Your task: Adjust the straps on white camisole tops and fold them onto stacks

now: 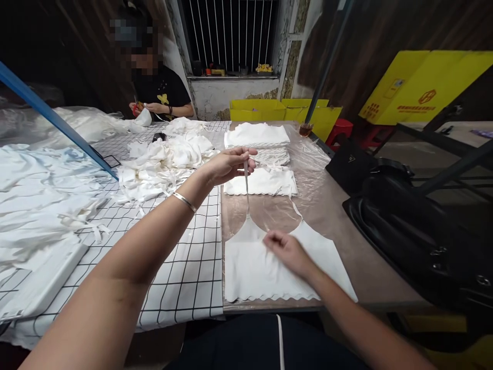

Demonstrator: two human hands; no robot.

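Fingers of the left hand (231, 165) pinch a thin white strap (247, 187) and hold it up taut, while the right hand (287, 252), fingers loosely curled, presses flat on the white garment (250, 270) lying near the table's (346, 226) near edge (folded white stacks (257, 136) lie farther off).

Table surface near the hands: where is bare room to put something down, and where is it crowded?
Bare plastic-covered table lies between the white garment under the right hand and the folded stacks. The brown strip beside the black bag is free too. Behind the left hand, the loose white pile crowds the checked cloth.
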